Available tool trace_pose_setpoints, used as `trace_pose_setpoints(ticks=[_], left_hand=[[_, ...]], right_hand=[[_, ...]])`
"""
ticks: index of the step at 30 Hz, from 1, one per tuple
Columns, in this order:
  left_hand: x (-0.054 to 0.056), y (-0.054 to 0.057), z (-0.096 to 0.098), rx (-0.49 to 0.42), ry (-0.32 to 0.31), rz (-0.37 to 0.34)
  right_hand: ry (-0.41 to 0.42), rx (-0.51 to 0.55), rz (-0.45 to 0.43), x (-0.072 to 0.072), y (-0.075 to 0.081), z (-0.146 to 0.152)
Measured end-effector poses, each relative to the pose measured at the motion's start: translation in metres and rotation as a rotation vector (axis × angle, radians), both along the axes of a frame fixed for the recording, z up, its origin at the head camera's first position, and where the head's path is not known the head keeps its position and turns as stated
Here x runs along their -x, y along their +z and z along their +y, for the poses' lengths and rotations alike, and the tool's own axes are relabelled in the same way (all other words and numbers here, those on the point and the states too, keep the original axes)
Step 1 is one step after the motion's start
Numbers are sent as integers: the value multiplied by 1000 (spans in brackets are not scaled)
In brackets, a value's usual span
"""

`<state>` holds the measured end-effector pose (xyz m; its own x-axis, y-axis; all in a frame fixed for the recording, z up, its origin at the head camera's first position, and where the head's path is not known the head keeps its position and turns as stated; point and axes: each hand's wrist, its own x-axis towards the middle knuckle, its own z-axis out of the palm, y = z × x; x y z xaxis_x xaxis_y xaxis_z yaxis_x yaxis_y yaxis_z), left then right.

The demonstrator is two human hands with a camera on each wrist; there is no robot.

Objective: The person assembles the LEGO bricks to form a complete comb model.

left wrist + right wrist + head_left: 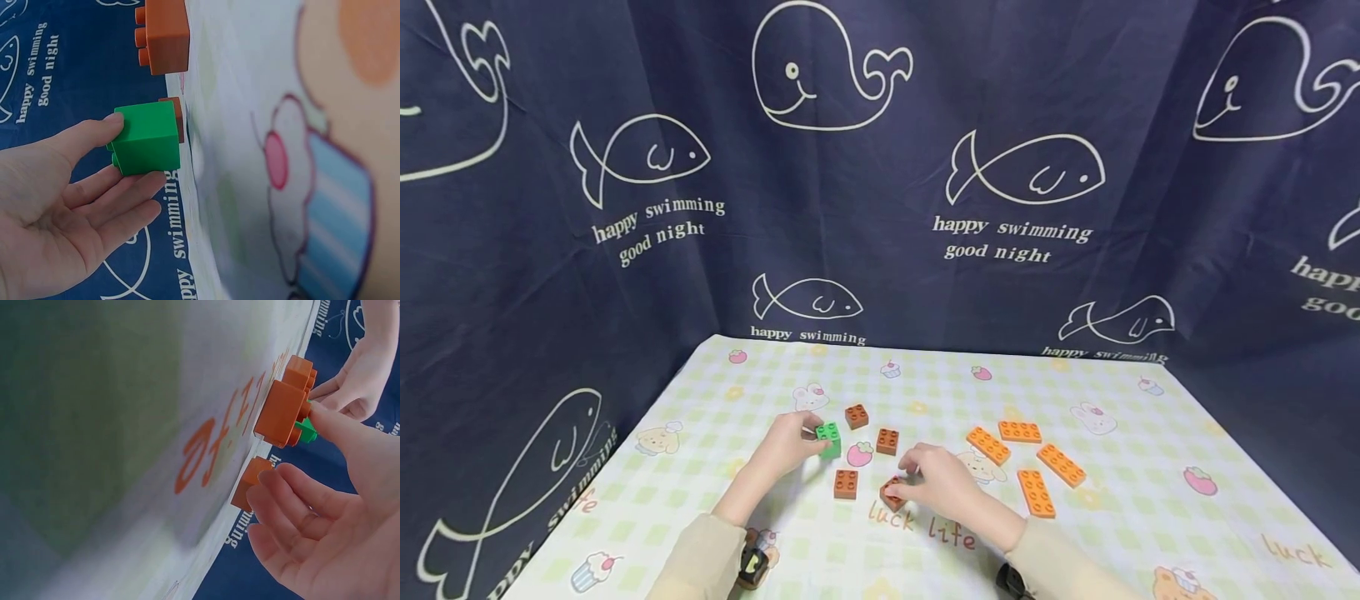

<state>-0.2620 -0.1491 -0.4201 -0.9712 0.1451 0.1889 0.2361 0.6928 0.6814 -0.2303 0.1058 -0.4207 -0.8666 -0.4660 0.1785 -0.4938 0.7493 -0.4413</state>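
My left hand pinches a green toy building brick by its sides, thumb on one side and fingertips on the other. The brick's studs face up in the head view. My right hand is at the nearest brown brick, its thumb overlapping that brick's studded top. In the right wrist view the right fingers are spread from the thumb, with a gap between them and this brown brick. Another brown brick lies just left of it, between the two hands.
Two more brown bricks, a far one and a middle one, lie beyond the hands. Several flat orange bricks are spread to the right. The table has a checked, printed cloth; a dark blue curtain hangs behind.
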Motion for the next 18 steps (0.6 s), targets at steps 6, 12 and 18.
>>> trace_pose_setpoints(ticks=[6,12,18], left_hand=[[-1,0,-1,4,13,0],[-3,0,-1,26,22,-21],[-6,1,-3,32,11,-25]], right_hand=[[36,2,8,1,-2,0],[55,-11,0,1,-2,0],[70,-15,-24,1,-2,1]])
